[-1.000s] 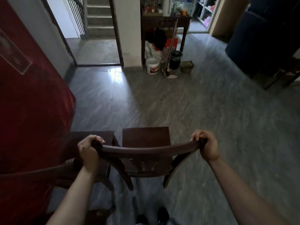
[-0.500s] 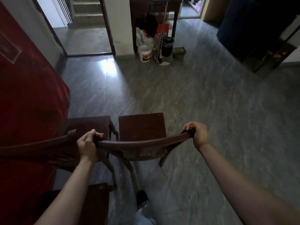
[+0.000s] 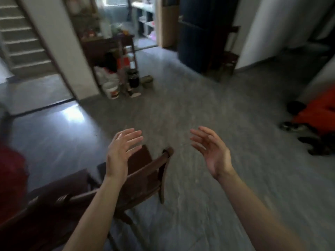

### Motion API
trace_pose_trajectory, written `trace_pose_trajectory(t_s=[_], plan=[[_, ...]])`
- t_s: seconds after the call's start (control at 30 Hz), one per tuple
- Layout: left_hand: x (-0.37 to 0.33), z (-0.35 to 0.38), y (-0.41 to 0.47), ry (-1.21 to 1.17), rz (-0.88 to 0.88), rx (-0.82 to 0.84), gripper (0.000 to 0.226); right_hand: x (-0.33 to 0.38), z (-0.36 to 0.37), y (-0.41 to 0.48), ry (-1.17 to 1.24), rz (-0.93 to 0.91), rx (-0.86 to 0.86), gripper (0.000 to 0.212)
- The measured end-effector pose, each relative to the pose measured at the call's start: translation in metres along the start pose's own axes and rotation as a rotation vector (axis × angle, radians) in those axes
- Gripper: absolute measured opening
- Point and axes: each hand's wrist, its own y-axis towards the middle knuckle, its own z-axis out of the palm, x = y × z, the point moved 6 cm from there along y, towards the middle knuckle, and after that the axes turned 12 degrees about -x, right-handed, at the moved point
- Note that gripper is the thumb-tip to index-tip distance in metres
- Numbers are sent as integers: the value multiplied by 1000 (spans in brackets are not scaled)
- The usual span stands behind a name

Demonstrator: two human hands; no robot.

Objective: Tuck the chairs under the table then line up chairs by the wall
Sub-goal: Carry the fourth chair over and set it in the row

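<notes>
A dark wooden chair (image 3: 145, 174) stands on the grey floor at lower left, its curved backrest toward me. A second dark chair (image 3: 54, 196) stands to its left, touching or nearly touching it, beside the red cloth (image 3: 10, 178) at the left edge. My left hand (image 3: 121, 151) hovers above the first chair's backrest with fingers spread and nothing in it. My right hand (image 3: 212, 151) is raised to the right of that chair, palm inward, fingers apart, holding nothing. The frame is blurred by motion.
A cluttered dark side table (image 3: 108, 46) with a white bucket (image 3: 112, 89), dark pots and a broom stands at the back by a white pillar. Stairs (image 3: 21, 42) rise at far left. A dark cabinet (image 3: 203, 33) stands at back right. Orange cloth (image 3: 319, 111) and shoes lie at right.
Both hands have let go of the chair's backrest and lifted, fingers spread. The view has swung up and to the right, so the chairs now sit at lower left.
</notes>
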Motion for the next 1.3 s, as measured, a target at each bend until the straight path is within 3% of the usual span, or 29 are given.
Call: trace_pose_trajectory(t_s=[0.13,0.27,0.47,0.63,0.97,1.3], plan=[[10,118,-10,-47,-109,317,42,83,-44,-26,16,-192,-139,49],[23,247,-58,-100,-203,680,44,159,-122,-73,-57,-404,-398,54],[48,412,-201,-126,-358,1117,47,257,-260,-193,-79,-656,-798,52],[74,508,-336,-137,-399,1407,49,315,-365,-301,-75,-837,-1022,53],[133,683,-639,-183,-600,1715,51,428,-571,-482,-107,-1006,-1354,53],[222,847,-851,-208,-717,1844,45,525,-769,-548,-133,-1060,-1483,51]])
